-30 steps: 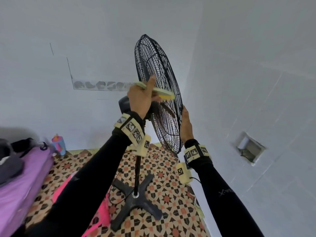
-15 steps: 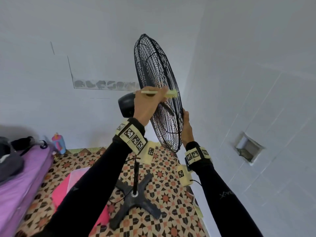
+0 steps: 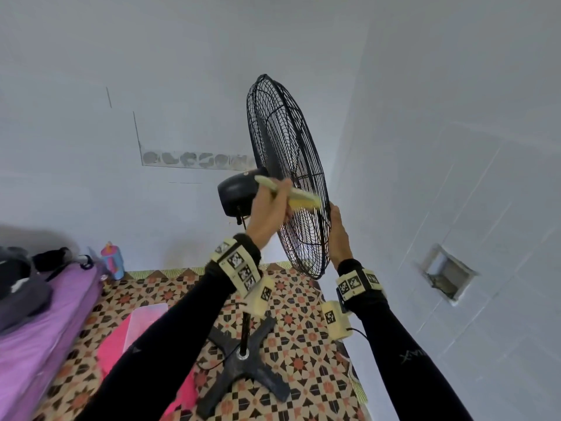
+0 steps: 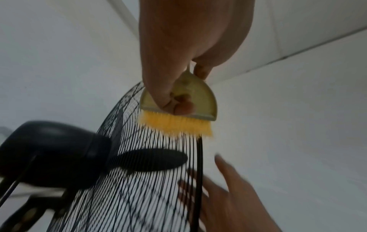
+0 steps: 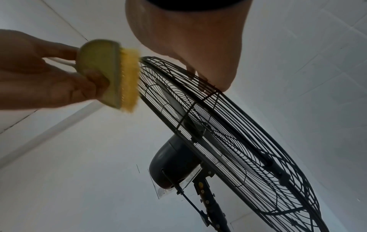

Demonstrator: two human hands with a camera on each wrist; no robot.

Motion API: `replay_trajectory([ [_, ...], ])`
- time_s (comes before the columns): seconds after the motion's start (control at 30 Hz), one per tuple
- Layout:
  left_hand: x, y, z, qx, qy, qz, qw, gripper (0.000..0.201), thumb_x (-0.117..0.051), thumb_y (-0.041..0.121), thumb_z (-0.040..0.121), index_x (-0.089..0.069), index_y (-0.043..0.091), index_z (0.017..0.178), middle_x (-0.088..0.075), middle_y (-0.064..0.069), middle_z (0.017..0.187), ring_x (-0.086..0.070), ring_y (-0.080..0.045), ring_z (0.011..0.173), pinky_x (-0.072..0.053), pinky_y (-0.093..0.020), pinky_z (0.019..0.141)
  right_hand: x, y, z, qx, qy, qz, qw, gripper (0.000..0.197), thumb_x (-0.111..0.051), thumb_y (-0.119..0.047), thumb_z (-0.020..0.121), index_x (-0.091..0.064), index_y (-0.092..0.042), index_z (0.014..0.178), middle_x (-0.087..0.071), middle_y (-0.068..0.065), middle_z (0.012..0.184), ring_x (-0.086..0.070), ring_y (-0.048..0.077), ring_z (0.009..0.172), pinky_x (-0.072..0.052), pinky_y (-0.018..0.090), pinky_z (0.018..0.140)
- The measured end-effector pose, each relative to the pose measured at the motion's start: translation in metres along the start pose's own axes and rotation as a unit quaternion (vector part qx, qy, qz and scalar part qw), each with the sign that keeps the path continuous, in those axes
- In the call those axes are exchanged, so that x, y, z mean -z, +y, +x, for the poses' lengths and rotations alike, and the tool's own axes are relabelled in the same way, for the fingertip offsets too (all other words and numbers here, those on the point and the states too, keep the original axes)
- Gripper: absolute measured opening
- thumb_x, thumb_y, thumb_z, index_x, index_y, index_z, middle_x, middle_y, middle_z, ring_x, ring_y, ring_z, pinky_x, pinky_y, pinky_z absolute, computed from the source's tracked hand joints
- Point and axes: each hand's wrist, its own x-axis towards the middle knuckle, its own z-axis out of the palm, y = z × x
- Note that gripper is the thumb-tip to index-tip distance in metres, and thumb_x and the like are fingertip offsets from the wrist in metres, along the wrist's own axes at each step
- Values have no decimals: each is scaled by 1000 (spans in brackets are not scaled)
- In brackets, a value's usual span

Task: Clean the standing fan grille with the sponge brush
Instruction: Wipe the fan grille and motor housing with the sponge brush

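Note:
A black standing fan with a wire grille [image 3: 285, 165] stands close to the corner of the room. My left hand [image 3: 268, 211] grips the sponge brush [image 3: 303, 199], pale green with yellow bristles. In the left wrist view the brush [image 4: 178, 116] has its bristles on the wires of the grille [image 4: 155, 188] near the rim. The right wrist view shows the brush [image 5: 111, 75] at the edge of the grille [image 5: 238, 141]. My right hand [image 3: 338, 235] lies against the grille's front with straight fingers [image 4: 234, 196].
The fan's motor housing [image 3: 235, 192] sits behind the grille, above a pole and a cross-shaped base [image 3: 243, 369] on a patterned floor. A tiled wall [image 3: 455, 192] with a recess [image 3: 446, 271] is close on the right. A purple bed [image 3: 36, 344], a bottle [image 3: 113, 261] and a pink item [image 3: 115, 341] lie left.
My left hand has drawn the brush a little lower along the grille near its rim. The right hand has stayed on the grille's front.

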Motion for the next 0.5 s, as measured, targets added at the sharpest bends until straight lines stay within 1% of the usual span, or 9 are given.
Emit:
replay_trajectory([
  [0.03,6,12,9,-8,15,-14,1000,30,-44,33,110,-55,5,110,-66,-6,83,-58,-11,62,-50,-23,58,-1,0,2,0,9,-3,1000,65,-17,-72,100,-39,-40,152,-41,-7,158,-36,16,145,-19,43,125],
  [0.07,12,22,18,-10,19,-35,999,29,-43,33,111,-55,8,104,-64,-2,77,-55,-12,61,-47,-23,58,-3,-3,2,-4,22,-2,1000,63,-19,-68,102,-41,-37,152,-42,-6,158,-38,16,145,-18,37,124],
  [0.13,20,29,28,-17,6,-86,996,31,-43,33,111,-54,13,90,-60,1,69,-53,-17,62,-45,-27,58,-5,-12,8,0,46,-11,999,59,-21,-57,107,-37,-28,155,-38,-3,160,-35,18,147,-18,26,117],
  [0.2,21,26,26,-42,-20,-130,990,32,-44,33,111,-56,12,89,-60,-2,73,-54,-18,64,-46,-25,57,-6,-21,13,13,56,-44,997,59,-20,-55,108,-36,-24,155,-39,0,160,-35,21,146,-21,31,118],
  [0.27,17,20,23,-67,-27,-150,986,28,-46,32,110,-57,10,96,-60,-3,78,-57,-17,66,-49,-25,59,-9,-26,18,18,69,-71,995,60,-20,-55,108,-39,-22,153,-42,3,158,-39,25,143,-25,36,118],
  [0.33,18,11,29,-69,29,-140,987,23,-50,30,109,-56,9,101,-61,-1,77,-60,-16,67,-53,-27,62,-12,-25,20,18,80,-85,993,56,-22,-53,108,-41,-21,151,-45,4,155,-42,25,141,-28,35,115],
  [0.4,26,0,34,-61,95,-123,986,23,-52,32,109,-57,10,103,-64,-1,77,-62,-18,68,-56,-32,66,-13,-21,20,32,86,-98,991,54,-23,-51,109,-43,-21,150,-47,3,154,-43,24,140,-28,33,113],
  [0.43,29,-2,34,-62,106,-117,986,23,-52,32,108,-59,11,103,-65,-2,78,-64,-19,70,-56,-36,69,-14,-19,21,39,89,-102,990,54,-23,-51,109,-43,-20,149,-47,3,153,-44,23,139,-29,32,113],
  [0.5,29,2,28,-90,85,-122,985,22,-53,32,108,-60,11,103,-67,-6,81,-66,-23,72,-59,-39,72,-16,-18,20,44,106,-98,989,53,-24,-50,109,-46,-19,145,-52,3,148,-47,23,134,-32,30,108],
])
